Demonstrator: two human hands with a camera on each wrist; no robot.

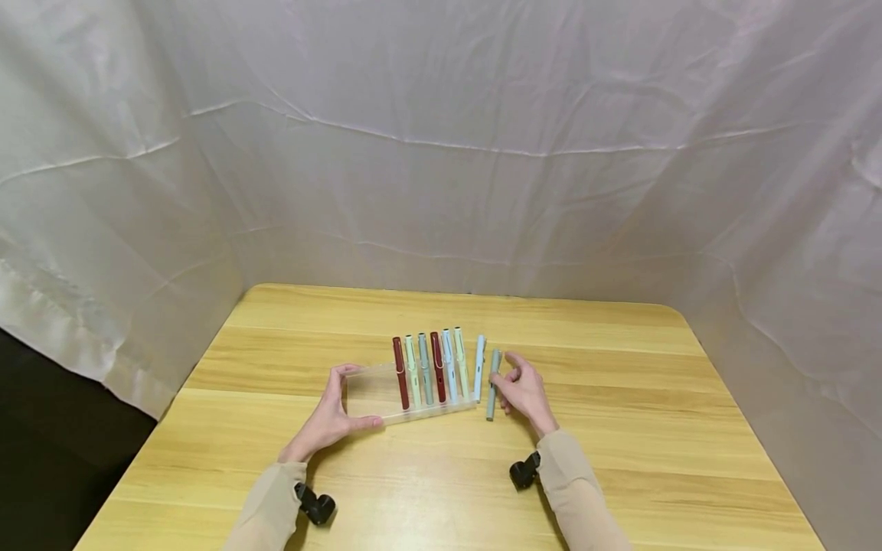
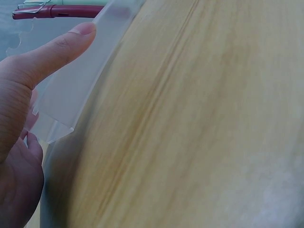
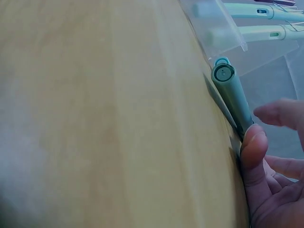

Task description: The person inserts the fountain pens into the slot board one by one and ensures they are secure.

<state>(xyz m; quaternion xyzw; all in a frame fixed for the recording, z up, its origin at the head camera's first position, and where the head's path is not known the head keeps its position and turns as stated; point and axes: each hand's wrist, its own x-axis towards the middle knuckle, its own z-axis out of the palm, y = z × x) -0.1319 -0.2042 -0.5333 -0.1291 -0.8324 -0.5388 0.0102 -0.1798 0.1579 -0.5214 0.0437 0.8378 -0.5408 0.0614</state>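
Note:
My left hand [image 1: 333,419] grips the left end of a clear plastic pen stand [image 1: 368,394], its thumb along the front edge. Red, pale green, grey-blue and light blue pens lean side by side in the stand, a red pen [image 1: 401,373] leftmost. Just right of the stand is a light blue pen [image 1: 480,369]. Beside it my right hand [image 1: 526,389] holds a grey-green pen [image 1: 491,405] between thumb and index finger. In the right wrist view the thumb [image 3: 254,149] covers part of the grey-green pen [image 3: 232,92], with the index fingertip right at its side.
A wood-grain table [image 1: 620,383] lies under everything. Pale cloth [image 1: 441,191] hangs behind the table and along both sides. Small black cameras [image 1: 317,506] are strapped to both wrists over beige sleeves [image 1: 575,486].

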